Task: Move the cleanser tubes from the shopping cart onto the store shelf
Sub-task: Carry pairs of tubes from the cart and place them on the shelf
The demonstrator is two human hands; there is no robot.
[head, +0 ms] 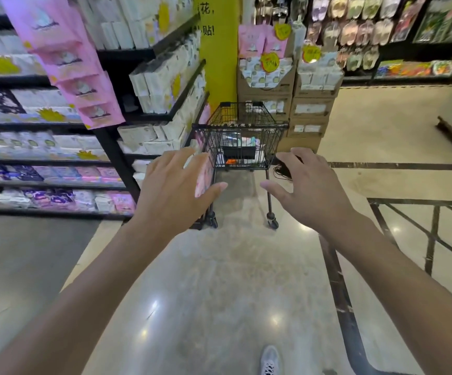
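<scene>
Not begun: our left hand point(176, 185) and right hand point(308, 182) spread, holding nothing; far shopping cart point(242, 142) still loaded, tubes indistinct.

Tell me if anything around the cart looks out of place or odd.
One thing: a dark tangle of cord or string lies loose on the floor just right of the cart, where someone could trip on it. The cart itself stands upright, and both hands, left and right, are open and empty.
</scene>
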